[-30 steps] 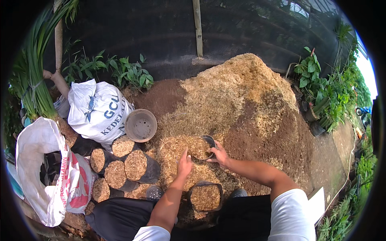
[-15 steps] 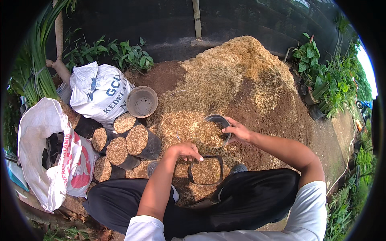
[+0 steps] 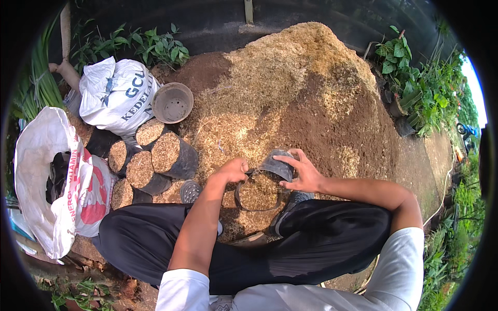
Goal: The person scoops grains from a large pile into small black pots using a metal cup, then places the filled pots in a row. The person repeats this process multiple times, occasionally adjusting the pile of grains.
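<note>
My right hand (image 3: 305, 172) grips a small dark pot (image 3: 276, 165), thumb and fingers spread around its outside. The pot is tipped with its mouth down toward a black plastic planting bag (image 3: 257, 210) between my feet. Light brown shavings (image 3: 259, 191) fill the bag, whose top edge is spread in a rough ring. At the bag's far left edge, my left hand (image 3: 233, 170) is closed with its fingertips pinching the rim. The pot's inside is hidden from view.
A large heap of sawdust and dark soil (image 3: 311, 88) rises ahead. To the left are several filled black bags (image 3: 184, 160), an empty round pot (image 3: 173, 102), a white sack (image 3: 119, 96) and an open white-and-red sack (image 3: 39, 145). Green plants (image 3: 430, 98) line the right side.
My right hand has brought the pot from the heap toward me and tipped it over the bag. My left hand has shifted to the bag's far left rim. The view has tilted slightly downward.
</note>
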